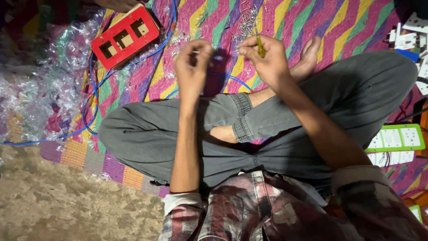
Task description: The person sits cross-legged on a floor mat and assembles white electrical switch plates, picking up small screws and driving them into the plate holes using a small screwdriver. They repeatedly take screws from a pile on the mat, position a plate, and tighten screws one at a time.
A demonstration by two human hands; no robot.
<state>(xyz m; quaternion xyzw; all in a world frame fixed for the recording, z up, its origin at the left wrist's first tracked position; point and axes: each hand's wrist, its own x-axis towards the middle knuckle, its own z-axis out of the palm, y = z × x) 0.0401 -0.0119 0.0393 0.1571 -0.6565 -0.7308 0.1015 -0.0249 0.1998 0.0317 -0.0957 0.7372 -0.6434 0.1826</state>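
Note:
I sit cross-legged on a zigzag-patterned mat (285, 22). My right hand (266, 60) grips a yellow-handled screwdriver (260, 44), its tip pointing up. My left hand (192, 67) is raised beside it, fingers pinched together on something very small near a blue wire (232, 78); what it pinches is too small to make out. A heap of small metal screws (246, 20) lies on the mat just beyond both hands.
A red switch-box frame (125, 36) lies at the upper left, with the blue wire looping round it. Crumpled clear plastic wrappers (40, 89) pile at the left. White and green switch plates (394, 138) lie at the right. Bare concrete floor (67, 201) shows at the lower left.

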